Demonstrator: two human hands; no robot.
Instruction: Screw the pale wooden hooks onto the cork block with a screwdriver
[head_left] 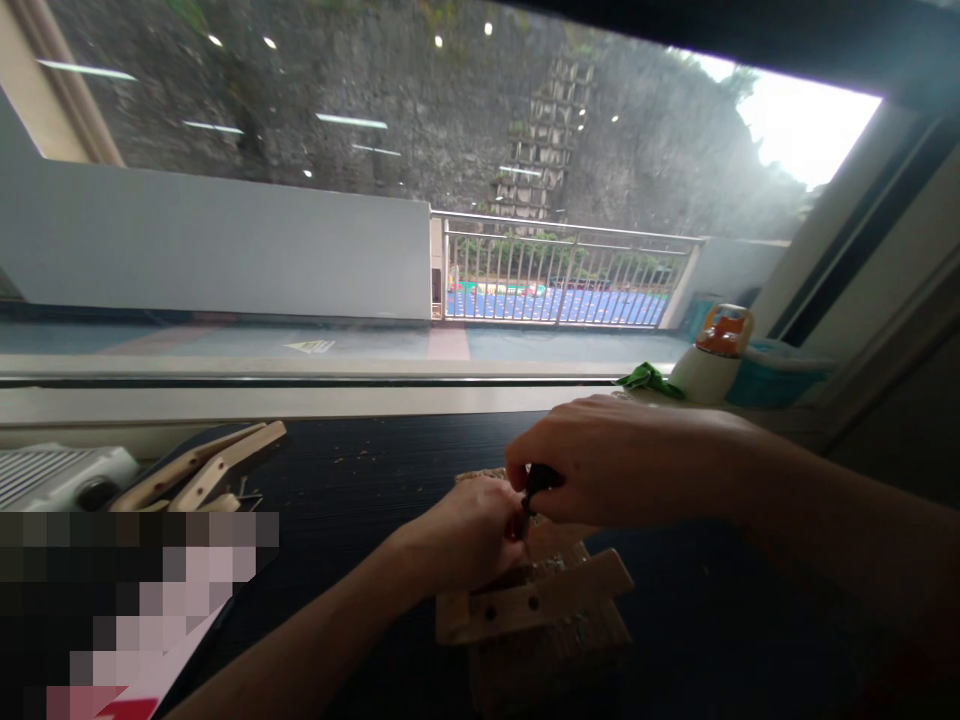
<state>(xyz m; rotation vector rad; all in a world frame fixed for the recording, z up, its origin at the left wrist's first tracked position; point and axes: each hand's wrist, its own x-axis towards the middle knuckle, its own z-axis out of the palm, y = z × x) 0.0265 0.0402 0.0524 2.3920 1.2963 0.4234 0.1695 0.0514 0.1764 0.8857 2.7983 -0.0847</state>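
My right hand [600,455] is closed around a black-handled tool [541,482] that looks like a screwdriver; its tip points down and is hidden by my fingers. Right beside the tip, my left hand [484,525] is closed, its fingers pinched together at the wooden piece. What they pinch is hidden. Below both hands, a wooden slat [559,593] with two dark holes lies across a rough, brownish block [551,660]. Another part of that rough material [480,474] shows behind my left hand.
Several wooden slats with holes [225,470] lie at the left of the black table [337,490], by a white ribbed device [67,475]. On the sill stand a white bottle with an orange top [709,365], a green cloth [646,380] and a teal box [780,375]. A large window is ahead.
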